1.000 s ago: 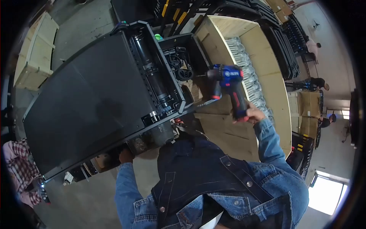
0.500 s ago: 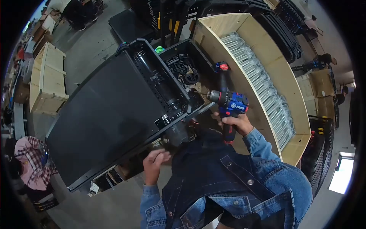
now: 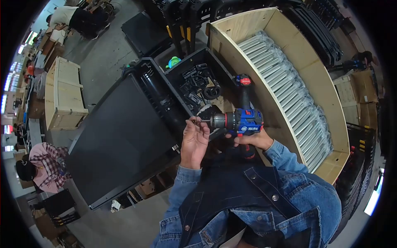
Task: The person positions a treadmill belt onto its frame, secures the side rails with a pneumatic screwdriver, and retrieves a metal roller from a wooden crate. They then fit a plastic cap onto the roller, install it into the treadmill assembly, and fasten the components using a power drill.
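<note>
A black open-topped bin (image 3: 225, 68) stands just beyond the hands and holds a jumble of black plastic parts (image 3: 197, 82), among them ring-shaped and angular pieces, with a green object (image 3: 173, 62) at its far corner. To its right a long plywood crate (image 3: 231, 25) is packed with rows of silvery tubes (image 3: 289, 87) wrapped in clear film. Another pale wooden crate (image 3: 62, 99) stands well apart on the grey floor to the left. The right hand (image 3: 250, 139) is clenched round the grip of a cordless drill (image 3: 244, 122), held level in front of the chest and pointing left, just in front of the bin. Its housing is blue and black with a red band behind the metal chuck, and a white logo on the blue side is too small to read. The left hand (image 3: 194, 140) is raised with thumb and fingertips pinched on the tip of the bit (image 3: 202, 121); whether a screw sits there cannot be made out. Behind the drill a dark tool with a red end (image 3: 244, 80) stands upright by the crate wall. A broad, flat, matte black panel (image 3: 120, 136) slopes away to the left, with a black cylinder (image 3: 155, 89) along its upper edge. Black frames at the top carry yellow labels (image 3: 178, 31), unreadable. Both sleeves are blue denim. A person in a plaid shirt (image 3: 45, 163) is at the lower left.
</note>
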